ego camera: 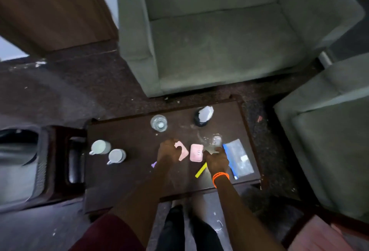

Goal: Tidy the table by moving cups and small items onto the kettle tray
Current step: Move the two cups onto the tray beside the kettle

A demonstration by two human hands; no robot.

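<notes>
- Dark wood desk (123,182) carries everything in the head view; both hands work at its middle, probably because the small items cluster there within easy reach.
- Left hand (168,152) has its fingers closed around a pink piece (182,152), seemingly gathering it for the move.
- Right hand (216,160), with an orange wristband (220,177), is curled with fingers narrow at the base of a clear glass (216,140); whether it actually grips something I cannot tell.
- Pink case (196,152) lies flat between the two hands, untouched; a yellow strip (201,170) lies at about 7 o'clock of the right hand.
- Two white cups (99,147), (117,156) stand upright at 9 o'clock on the desk, just beside each other, handles turned toward the person; both look empty.
- Clear tumbler (159,123) at 12 o'clock of the left hand stands upright; contents unclear.
- Dark holder (202,116) at 1 o'clock has white paper or cloth in it.
- Blue-edged packet (238,159) lies flat at 3 o'clock.
- No kettle tray can be made out clearly, so the tidying looks barely begun.
</notes>
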